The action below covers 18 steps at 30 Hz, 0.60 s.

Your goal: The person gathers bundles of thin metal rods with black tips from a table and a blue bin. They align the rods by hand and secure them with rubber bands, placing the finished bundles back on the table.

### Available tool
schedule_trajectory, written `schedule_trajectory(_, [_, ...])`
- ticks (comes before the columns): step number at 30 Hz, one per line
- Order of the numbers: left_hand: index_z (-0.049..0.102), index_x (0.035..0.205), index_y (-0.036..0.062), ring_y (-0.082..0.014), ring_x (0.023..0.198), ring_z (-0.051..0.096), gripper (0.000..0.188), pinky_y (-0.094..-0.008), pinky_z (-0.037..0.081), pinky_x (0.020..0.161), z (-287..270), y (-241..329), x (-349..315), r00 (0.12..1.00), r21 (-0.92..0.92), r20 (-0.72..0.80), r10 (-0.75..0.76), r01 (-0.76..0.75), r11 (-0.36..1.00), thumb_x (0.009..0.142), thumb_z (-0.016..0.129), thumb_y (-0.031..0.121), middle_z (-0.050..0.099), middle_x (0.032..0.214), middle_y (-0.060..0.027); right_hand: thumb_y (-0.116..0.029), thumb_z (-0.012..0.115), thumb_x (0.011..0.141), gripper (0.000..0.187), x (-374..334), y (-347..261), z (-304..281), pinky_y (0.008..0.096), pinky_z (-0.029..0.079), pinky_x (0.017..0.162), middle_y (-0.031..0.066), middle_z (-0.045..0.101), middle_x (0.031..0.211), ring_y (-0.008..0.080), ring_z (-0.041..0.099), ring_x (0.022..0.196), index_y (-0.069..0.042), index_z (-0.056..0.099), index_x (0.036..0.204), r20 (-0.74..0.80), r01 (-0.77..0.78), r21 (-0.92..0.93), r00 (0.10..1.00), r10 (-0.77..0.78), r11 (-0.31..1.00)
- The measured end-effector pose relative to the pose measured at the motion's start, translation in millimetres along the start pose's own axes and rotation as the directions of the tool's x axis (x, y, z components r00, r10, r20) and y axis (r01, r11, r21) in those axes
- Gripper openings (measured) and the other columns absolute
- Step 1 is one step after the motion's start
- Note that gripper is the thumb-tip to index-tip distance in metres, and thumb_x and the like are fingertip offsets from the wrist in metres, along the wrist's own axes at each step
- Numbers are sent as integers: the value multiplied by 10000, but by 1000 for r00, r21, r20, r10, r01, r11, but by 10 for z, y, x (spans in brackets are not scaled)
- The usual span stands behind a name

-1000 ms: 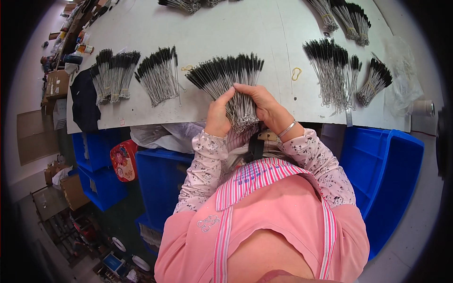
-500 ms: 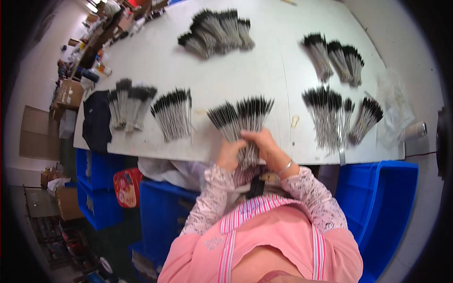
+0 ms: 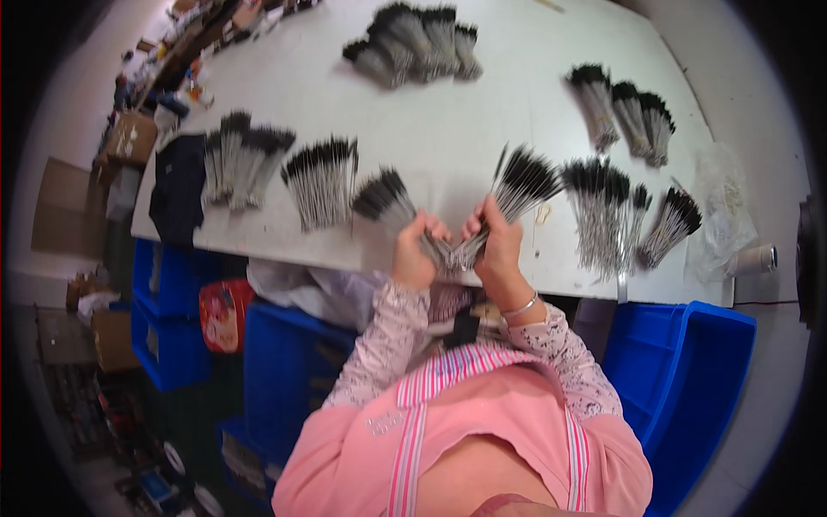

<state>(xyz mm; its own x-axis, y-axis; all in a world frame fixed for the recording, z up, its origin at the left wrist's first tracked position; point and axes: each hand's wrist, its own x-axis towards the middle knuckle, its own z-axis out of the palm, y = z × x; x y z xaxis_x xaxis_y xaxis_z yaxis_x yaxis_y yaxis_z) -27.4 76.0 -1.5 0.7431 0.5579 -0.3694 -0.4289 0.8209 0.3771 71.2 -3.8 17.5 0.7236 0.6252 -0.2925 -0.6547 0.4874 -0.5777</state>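
My left hand point(image 3: 419, 250) is closed round a bundle of thin wire-handled brushes point(image 3: 385, 200), whose black bristle ends point up and to the left. My right hand point(image 3: 497, 241) grips a second bundle of brushes point(image 3: 524, 183), its black ends fanned up and to the right. Below the hands the wire ends of both bundles meet near the table's front edge, so the two form a V. One brush stands a little apart from the right bundle. Just left of my hands lies a spread row of brushes point(image 3: 321, 185), and to the right another loose spread of them point(image 3: 596, 211).
On the white table point(image 3: 431, 129) are more bundles at the back point(image 3: 413, 43), back right point(image 3: 633, 116), right point(image 3: 672, 226) and left point(image 3: 245, 159). Dark cloth point(image 3: 177, 189) drapes over the left edge. A clear plastic bag point(image 3: 719, 207) lies right. Blue crates point(image 3: 680, 370) stand below the front edge.
My hands have drawn the bunched brushes apart at the top, the left bundle tilting left and the right one tilting right. The whole view has shifted slightly.
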Motion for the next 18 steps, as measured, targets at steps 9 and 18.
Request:
schedule_trajectory(9, [384, 729, 126, -117, 525, 372, 248, -328, 372, 611, 77, -101, 50, 964, -364, -264, -33, -68, 929, 957, 431, 209, 389, 631, 24, -17, 492, 933, 58, -534, -95, 85, 319, 474, 604, 81, 521, 739, 166, 505, 626, -13, 446, 969, 532, 609, -94, 699, -477, 788])
schedule_trajectory(18, [496, 1039, 14, -124, 557, 500, 166, -282, 415, 522, 297, -222, -4, 703, 645, 77, 707, -576, 502, 896, 543, 84, 520, 692, -12, -202, 542, 954, 191, -329, -217, 35, 276, 333, 458, 8, 416, 653, 109, 380, 504, -61, 450, 862, 130, 184, -226, 979, -158, 956])
